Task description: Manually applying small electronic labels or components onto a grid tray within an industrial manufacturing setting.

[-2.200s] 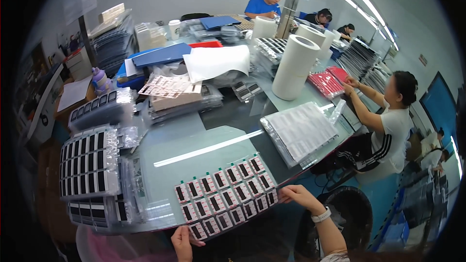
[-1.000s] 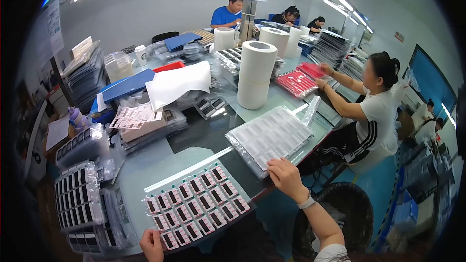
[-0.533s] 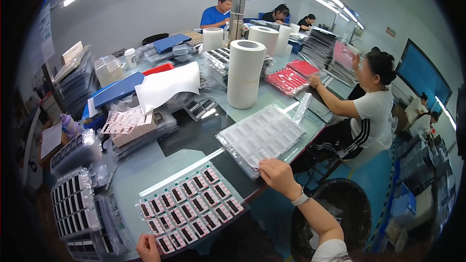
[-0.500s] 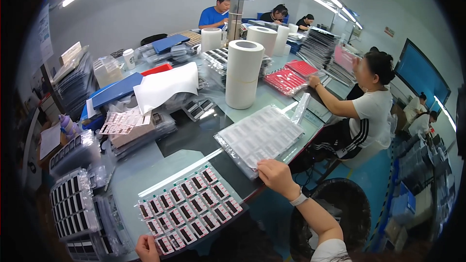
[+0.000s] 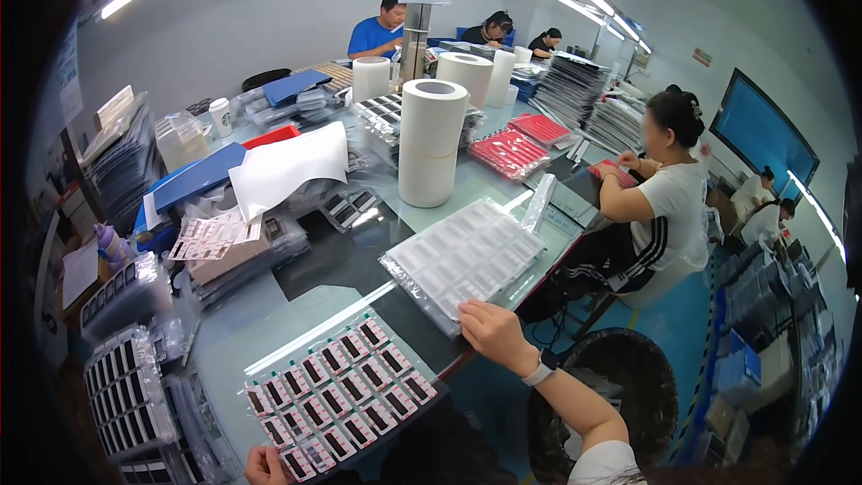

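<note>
In front of me lies a clear sheet [image 5: 337, 400] bearing rows of small pink-and-white cards, each with a black strip. My left hand [image 5: 267, 467] is closed at its near left corner, fingers curled, partly cut off by the lower edge of the picture. Farther right, a stack of translucent white sheets in plastic [image 5: 462, 256] rests at a slant on the table. My right hand [image 5: 494, 334], with a watch on the wrist, pinches the near corner of this stack; the fingertips underneath are hidden.
A tall white roll [image 5: 433, 148] stands behind the stack. On the left are piles of packed dark pieces [image 5: 130, 386] and a blue folder [image 5: 197, 175]. A co-worker [image 5: 669, 184] sits at the right side. A black-lined bin [image 5: 620, 395] stands below the table's right edge.
The view has shifted slightly, so things sit a little farther left. My hands stay at the same corners. The co-worker has lowered a pink sheet from face height to the table.
</note>
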Action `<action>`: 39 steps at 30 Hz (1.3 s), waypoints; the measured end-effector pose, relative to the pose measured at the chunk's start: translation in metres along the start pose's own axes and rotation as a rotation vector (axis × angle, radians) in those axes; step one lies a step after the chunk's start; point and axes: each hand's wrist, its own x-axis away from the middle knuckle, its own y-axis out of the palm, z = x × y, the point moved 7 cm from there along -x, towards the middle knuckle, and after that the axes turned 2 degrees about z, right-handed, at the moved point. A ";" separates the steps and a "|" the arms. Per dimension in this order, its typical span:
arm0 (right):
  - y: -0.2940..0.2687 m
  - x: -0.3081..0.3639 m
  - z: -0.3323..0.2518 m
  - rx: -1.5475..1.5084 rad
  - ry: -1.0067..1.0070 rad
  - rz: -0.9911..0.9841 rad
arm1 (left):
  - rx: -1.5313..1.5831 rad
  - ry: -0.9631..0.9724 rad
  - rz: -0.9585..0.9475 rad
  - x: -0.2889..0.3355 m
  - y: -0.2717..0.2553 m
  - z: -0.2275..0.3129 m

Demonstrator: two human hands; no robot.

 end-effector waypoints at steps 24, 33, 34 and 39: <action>-0.001 -0.010 -0.013 0.005 0.060 -0.046 | 0.101 0.026 0.092 -0.006 -0.012 -0.020; -0.017 -0.025 -0.111 -0.469 0.078 -0.195 | 0.271 -0.236 -0.146 -0.007 -0.002 0.022; -0.010 -0.020 -0.124 -0.530 0.084 -0.279 | 0.273 -0.241 -0.134 -0.007 -0.003 0.021; 0.001 -0.018 -0.185 -0.642 -0.085 -0.352 | 0.300 -0.214 -0.201 -0.006 -0.004 0.024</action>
